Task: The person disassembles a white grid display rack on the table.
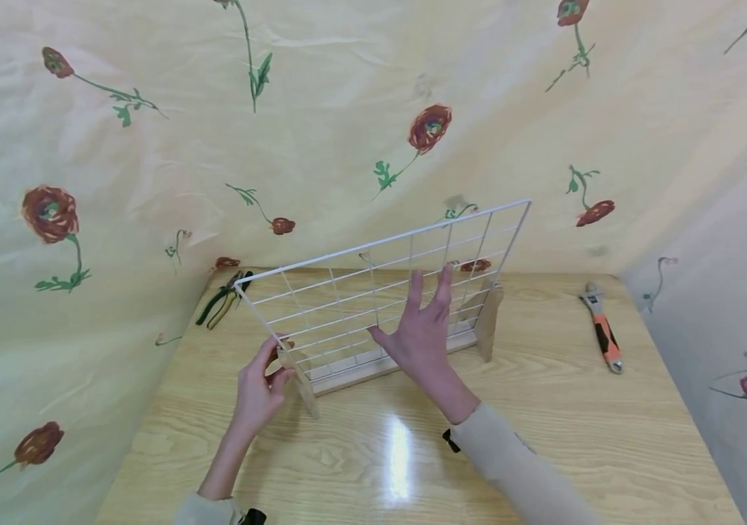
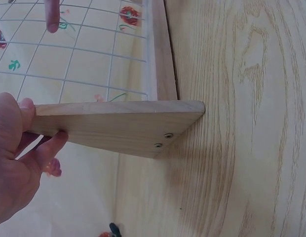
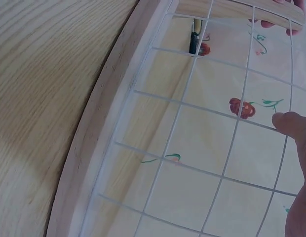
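A white wire grid (image 1: 382,242) leans back in a wooden stand on the table. The stand has a left side panel (image 1: 299,386), a right side panel (image 1: 489,324) and a low base board (image 1: 360,375) between them. My left hand (image 1: 258,390) pinches the upper end of the left panel between thumb and fingers. Two screw heads (image 2: 168,136) show low on that panel's outer face in the left wrist view. Spread fingers of my right hand (image 1: 422,339) lie against the front of the grid, near its middle. In the right wrist view, the thumb (image 3: 291,123) touches a wire.
Pliers (image 1: 214,302) lie at the table's back left corner, partly behind the grid. An adjustable wrench (image 1: 604,335) with an orange and black handle lies on the right. Flower-printed cloth (image 1: 327,160) hangs behind the wooden table (image 1: 544,408).
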Demonstrator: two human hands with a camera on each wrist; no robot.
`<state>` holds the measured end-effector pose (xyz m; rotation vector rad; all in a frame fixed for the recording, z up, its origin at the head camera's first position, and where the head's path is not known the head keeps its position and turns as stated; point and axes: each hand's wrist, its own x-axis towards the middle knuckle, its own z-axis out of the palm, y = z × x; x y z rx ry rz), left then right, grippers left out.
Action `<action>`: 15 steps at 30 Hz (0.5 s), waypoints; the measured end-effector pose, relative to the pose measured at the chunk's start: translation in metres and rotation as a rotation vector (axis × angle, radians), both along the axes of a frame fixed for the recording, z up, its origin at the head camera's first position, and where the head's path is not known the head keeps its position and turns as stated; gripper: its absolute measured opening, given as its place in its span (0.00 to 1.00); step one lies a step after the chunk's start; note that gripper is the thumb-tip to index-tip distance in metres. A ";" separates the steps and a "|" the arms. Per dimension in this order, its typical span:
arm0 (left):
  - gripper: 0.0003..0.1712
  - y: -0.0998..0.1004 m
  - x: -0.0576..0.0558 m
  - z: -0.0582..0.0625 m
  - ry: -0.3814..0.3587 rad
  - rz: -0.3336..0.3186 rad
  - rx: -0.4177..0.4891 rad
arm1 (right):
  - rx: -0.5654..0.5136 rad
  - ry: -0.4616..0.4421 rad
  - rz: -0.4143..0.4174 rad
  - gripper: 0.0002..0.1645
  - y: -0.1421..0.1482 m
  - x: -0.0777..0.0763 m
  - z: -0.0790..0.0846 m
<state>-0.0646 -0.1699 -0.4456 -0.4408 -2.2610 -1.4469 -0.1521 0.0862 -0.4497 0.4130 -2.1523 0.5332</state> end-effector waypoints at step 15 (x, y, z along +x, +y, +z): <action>0.35 -0.005 -0.006 -0.021 -0.022 0.025 0.002 | -0.034 0.095 -0.012 0.93 -0.001 -0.006 -0.003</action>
